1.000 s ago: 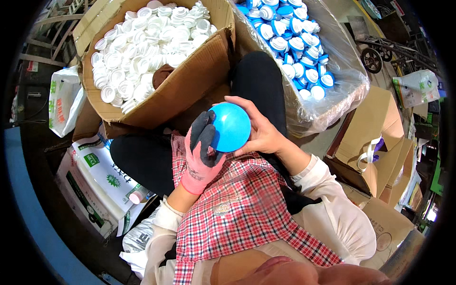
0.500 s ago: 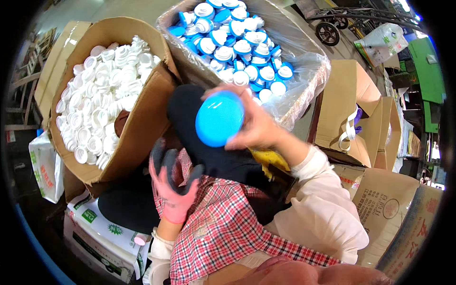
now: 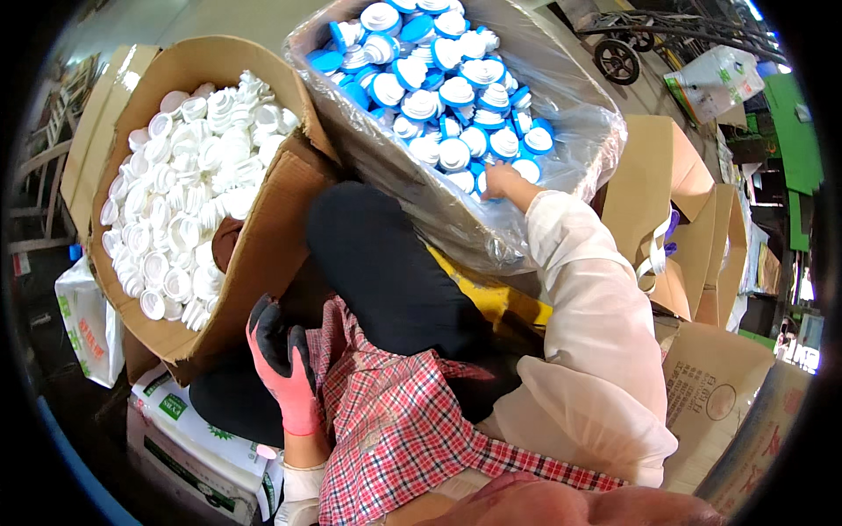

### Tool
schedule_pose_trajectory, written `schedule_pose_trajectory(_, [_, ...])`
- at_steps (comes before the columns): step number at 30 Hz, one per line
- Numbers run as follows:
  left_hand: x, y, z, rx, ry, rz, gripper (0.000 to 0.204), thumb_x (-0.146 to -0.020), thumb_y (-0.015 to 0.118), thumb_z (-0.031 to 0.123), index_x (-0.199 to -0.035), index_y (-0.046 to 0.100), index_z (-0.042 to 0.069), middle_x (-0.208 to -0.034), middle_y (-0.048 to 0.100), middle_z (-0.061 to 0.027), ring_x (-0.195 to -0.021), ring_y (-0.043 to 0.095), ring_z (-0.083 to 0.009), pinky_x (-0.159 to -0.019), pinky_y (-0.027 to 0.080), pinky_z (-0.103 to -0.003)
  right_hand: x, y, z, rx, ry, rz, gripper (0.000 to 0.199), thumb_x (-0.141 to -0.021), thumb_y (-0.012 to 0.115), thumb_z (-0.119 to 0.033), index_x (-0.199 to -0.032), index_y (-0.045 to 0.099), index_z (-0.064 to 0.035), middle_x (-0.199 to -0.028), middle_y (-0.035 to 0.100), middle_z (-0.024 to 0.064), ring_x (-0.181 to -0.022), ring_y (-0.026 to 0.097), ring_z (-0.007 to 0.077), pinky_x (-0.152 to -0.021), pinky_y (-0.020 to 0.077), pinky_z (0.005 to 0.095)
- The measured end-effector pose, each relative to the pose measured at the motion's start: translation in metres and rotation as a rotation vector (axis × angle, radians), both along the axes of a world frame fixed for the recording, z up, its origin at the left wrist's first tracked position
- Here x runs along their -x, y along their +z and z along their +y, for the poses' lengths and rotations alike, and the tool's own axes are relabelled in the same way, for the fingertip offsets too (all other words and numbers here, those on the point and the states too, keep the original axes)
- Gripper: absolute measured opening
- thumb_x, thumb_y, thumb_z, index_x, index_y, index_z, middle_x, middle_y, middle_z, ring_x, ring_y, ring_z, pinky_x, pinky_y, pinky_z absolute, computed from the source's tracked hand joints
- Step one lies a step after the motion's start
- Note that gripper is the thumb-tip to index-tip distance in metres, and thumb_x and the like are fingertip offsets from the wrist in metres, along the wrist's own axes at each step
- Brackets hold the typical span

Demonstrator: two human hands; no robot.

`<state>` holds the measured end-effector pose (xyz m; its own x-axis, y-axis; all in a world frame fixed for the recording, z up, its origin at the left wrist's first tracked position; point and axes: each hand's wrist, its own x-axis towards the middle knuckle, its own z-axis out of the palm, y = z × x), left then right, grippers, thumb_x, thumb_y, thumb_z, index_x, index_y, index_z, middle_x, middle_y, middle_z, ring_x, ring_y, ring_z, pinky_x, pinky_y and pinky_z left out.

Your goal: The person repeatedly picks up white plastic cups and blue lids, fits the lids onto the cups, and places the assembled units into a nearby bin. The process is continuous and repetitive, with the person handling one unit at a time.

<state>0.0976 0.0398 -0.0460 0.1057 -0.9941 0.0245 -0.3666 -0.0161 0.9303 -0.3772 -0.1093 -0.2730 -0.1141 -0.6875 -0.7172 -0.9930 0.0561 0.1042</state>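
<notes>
My right hand [image 3: 507,181], bare, reaches into the near right part of a plastic-lined carton [image 3: 574,118]. Its fingers are down among blue-and-white caps [image 3: 456,92], and whether they grip one is hidden. My left hand [image 3: 284,373] wears a pink glove with dark finger coating. Its fingers are bent but apart, with nothing between them, beside the checked apron [image 3: 377,386] on my lap. Just beyond the glove is a brown carton [image 3: 263,237] heaped with white plastic caps [image 3: 180,202]. A brown piece [image 3: 227,244] sits at that carton's inner wall.
My black-clad knee [image 3: 360,237] is between the cartons, with something yellow [image 3: 500,302] beside it. Open cardboard boxes [image 3: 645,167] and a cart wheel [image 3: 617,61] are at the right. A white printed sack [image 3: 180,412] lies at lower left.
My right hand has moved away and to the right, from above my lap into the lined carton. The blue disc it held no longer shows in it. My left hand has shifted left.
</notes>
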Motion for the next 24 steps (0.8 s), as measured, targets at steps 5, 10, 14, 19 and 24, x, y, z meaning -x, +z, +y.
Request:
schedule_pose_trajectory(5, [-0.020, -0.008, 0.009, -0.022, 0.083, -0.004, 0.043, -0.089, 0.053, -0.003, -0.131, 0.046, -0.003, -0.133, 0.050, -0.0114, -0.123, 0.049, -0.0216, -0.105, 0.037, -0.034, -0.003, 0.037, -0.024, 0.162, -0.135, -0.098, 0.073, -0.073, 0.076, -0.042, -0.127, 0.049, -0.0035, -0.118, 0.060, 0.0216, -0.111, 0.057, 0.0367, -0.090, 0.0488, 0.0453])
schedule_pose_trajectory(10, [-0.041, 0.012, 0.015, 0.055, 0.172, -0.292, 0.047, -0.076, 0.060, -0.001, -0.122, 0.054, -0.001, -0.127, 0.052, -0.0184, -0.121, 0.049, -0.0318, -0.104, 0.038, -0.038, -0.037, 0.124, -0.024, 0.543, 0.011, -0.499, 0.048, -0.080, 0.070, -0.035, -0.115, 0.062, -0.0025, -0.108, 0.066, 0.0186, -0.098, 0.063, 0.0343, -0.085, 0.0491, 0.0412])
schedule_pose_trajectory(14, [-0.065, 0.005, 0.029, 0.142, 0.203, -0.302, 0.051, -0.072, 0.066, 0.002, -0.121, 0.054, 0.001, -0.129, 0.051, -0.0205, -0.124, 0.047, -0.0356, -0.105, 0.037, -0.040, -0.122, 0.209, -0.021, 0.745, 0.109, -0.778, 0.029, -0.087, 0.066, -0.020, -0.109, 0.064, -0.0010, -0.104, 0.068, 0.0141, -0.087, 0.064, 0.0239, -0.077, 0.0493, 0.0345])
schedule_pose_trajectory(19, [-0.104, 0.028, 0.063, 0.286, 0.389, -0.252, 0.037, -0.080, 0.065, 0.005, -0.116, 0.058, 0.003, -0.124, 0.053, -0.0166, -0.115, 0.053, -0.0348, -0.098, 0.043, -0.037, -0.243, 0.281, -0.012, 0.749, 0.311, -1.054, 0.024, -0.090, 0.061, -0.010, -0.112, 0.063, -0.0015, -0.096, 0.067, 0.0078, -0.080, 0.060, 0.0137, -0.071, 0.0466, 0.0272])
schedule_pose_trajectory(24, [-0.140, 0.018, 0.114, 0.294, 0.697, -0.242, 0.035, -0.080, 0.063, 0.002, -0.115, 0.058, 0.001, -0.119, 0.057, -0.0158, -0.114, 0.054, -0.0333, -0.098, 0.042, -0.036, -0.345, 0.279, -0.021, 0.482, 0.539, -1.147, 0.023, -0.086, 0.066, -0.007, -0.108, 0.063, -0.0009, -0.085, 0.063, 0.0075, -0.072, 0.057, 0.0146, -0.067, 0.0473, 0.0272])
